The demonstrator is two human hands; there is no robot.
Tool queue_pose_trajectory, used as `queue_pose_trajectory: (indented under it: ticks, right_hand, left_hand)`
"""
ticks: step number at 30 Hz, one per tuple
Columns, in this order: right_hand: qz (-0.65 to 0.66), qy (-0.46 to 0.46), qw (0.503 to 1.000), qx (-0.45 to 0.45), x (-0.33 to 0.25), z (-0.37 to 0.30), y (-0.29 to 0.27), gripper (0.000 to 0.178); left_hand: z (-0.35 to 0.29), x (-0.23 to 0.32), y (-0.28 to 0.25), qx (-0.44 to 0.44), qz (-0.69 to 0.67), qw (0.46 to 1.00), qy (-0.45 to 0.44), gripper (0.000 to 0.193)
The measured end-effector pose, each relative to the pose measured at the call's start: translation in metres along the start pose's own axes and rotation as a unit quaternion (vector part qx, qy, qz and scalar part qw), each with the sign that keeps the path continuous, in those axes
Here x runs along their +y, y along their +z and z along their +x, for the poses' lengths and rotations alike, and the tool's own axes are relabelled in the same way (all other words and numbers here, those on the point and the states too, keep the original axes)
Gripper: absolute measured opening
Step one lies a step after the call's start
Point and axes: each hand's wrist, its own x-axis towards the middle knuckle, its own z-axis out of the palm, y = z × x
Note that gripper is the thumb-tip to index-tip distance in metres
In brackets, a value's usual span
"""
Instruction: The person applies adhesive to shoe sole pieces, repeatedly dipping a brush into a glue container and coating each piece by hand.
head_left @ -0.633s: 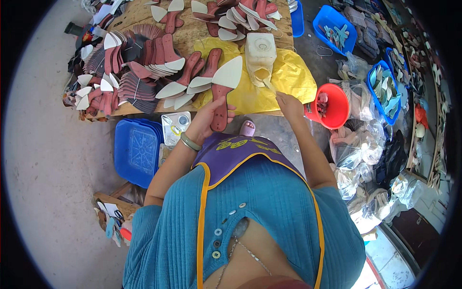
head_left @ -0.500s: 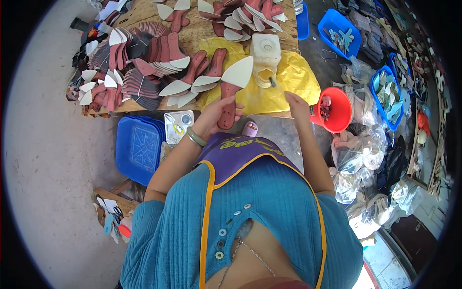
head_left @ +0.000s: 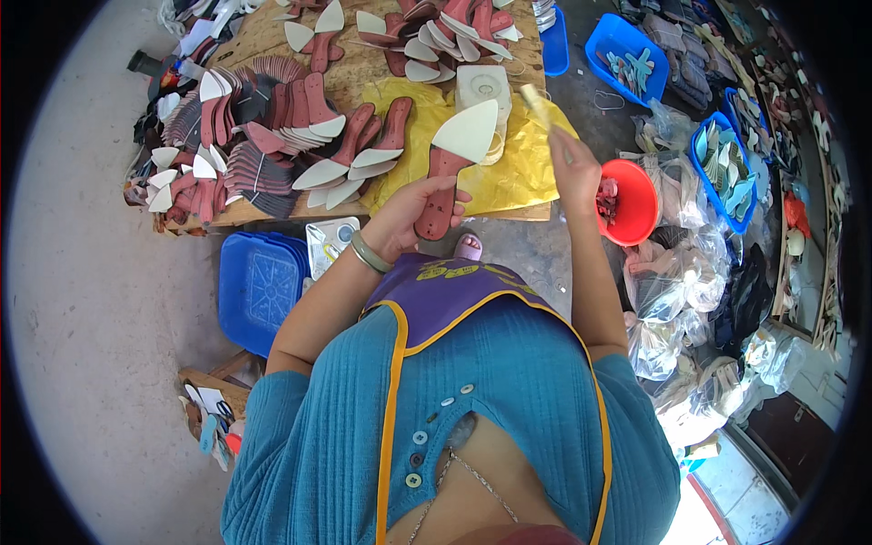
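My left hand (head_left: 406, 213) is closed around the dark red heel part of a shoe insole (head_left: 440, 200), whose pointed white toe part tilts up to the right over the table edge. A slim pale brush (head_left: 536, 104), smeared by motion, rises from the fingers of my right hand (head_left: 576, 173); its bristles cannot be made out. Beyond the insole, a cut-open whitish plastic jug (head_left: 481, 84) lies on a yellow plastic sheet (head_left: 530, 173). The insole's toe hides part of the jug's mouth. Stacked red insoles with white toes (head_left: 322, 173) lie left of the sheet.
The wooden table (head_left: 363, 18) bears more insole piles. A red bucket (head_left: 631, 204) stands just right of my right hand. Blue basins (head_left: 627, 56) and bagged goods (head_left: 668, 309) fill the right side. Stacked blue trays (head_left: 262, 282) sit below the table's left end.
My right hand has lifted the brush away from the jug's mouth, up and to the right. The insole in my left hand has shifted slightly right, across the jug.
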Motion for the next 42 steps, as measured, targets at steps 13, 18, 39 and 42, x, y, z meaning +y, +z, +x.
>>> queue_pose_trajectory:
  ticks: [13,18,39,42]
  right_hand:
    - [-0.042,-0.010,0.999,0.022,0.023,0.001,-0.006,0.016]
    - [-0.012,0.121,0.991,-0.049,0.019,-0.029,-0.002,0.020]
    - [-0.203,0.080,0.906,-0.362,0.028,-0.045,0.054,0.024]
    - [-0.192,0.110,0.912,-0.345,0.032,-0.066,0.037,0.024]
  left_hand:
    - [0.002,0.001,0.015,0.015,0.030,0.999,0.038,0.031]
    - [0.006,0.001,-0.006,0.082,0.102,0.986,0.102,0.034]
    - [-0.001,-0.015,-0.083,0.236,0.280,0.904,0.220,0.039]
    - [0.003,-0.011,-0.075,0.255,0.504,0.728,0.389,0.049]
